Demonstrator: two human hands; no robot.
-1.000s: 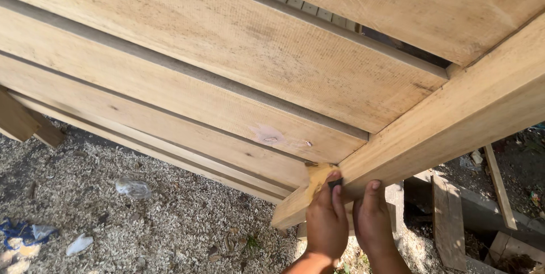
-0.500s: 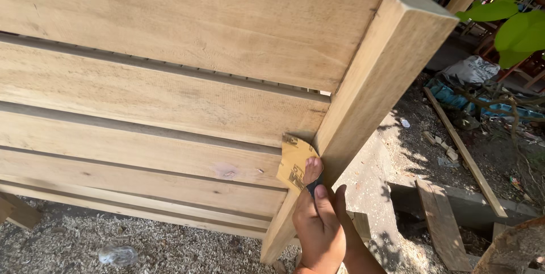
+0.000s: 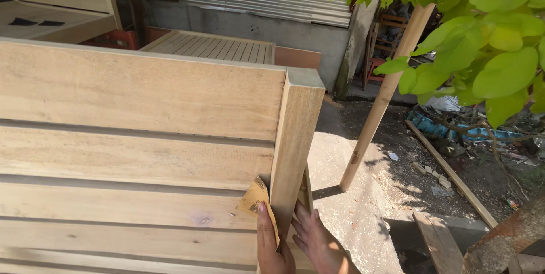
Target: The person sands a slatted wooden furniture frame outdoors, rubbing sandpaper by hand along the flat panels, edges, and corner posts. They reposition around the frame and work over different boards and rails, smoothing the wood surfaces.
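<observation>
Sandpaper (image 3: 256, 199): pinched in left hand (image 3: 272, 245), pressed against upright post (image 3: 295, 149) at its inner corner.
Right hand (image 3: 317, 243): open, fingers flat on post's outer face.
Risk: folded sheet could slip — knuckles scrape post edge, splinters.

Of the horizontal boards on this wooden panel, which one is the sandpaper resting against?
The sandpaper lies against the third board from the top, beside the upright post; the boards above and below go untouched.

Two bare hands, left hand (image 3: 272, 245) and right hand (image 3: 318, 245), no gloves, rings or sleeves visible; short, unpainted fingernails.
</observation>
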